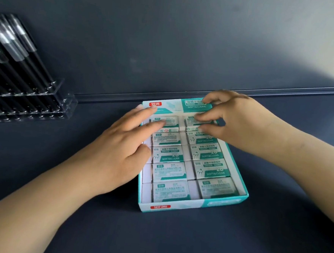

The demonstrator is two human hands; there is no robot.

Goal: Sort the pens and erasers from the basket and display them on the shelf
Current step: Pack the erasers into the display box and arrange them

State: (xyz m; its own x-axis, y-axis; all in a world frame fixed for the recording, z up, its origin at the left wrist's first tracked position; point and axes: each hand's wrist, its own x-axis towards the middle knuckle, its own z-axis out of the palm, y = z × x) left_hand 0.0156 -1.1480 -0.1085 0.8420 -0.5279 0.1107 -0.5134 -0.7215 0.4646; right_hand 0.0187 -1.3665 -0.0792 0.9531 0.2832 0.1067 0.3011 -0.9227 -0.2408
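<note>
Pressing flat on the back-left erasers, left hand steadies the display box on the dark shelf | right hand pinches the back-right eraser, probably to seat it level | pens in the clear holder, well apart at left.

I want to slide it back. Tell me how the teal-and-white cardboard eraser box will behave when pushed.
The teal-and-white cardboard eraser box is low and flat, so it will probably slide, not tip. Packed with erasers, it is likely heavy-ish. Its thin walls may flex.
</note>
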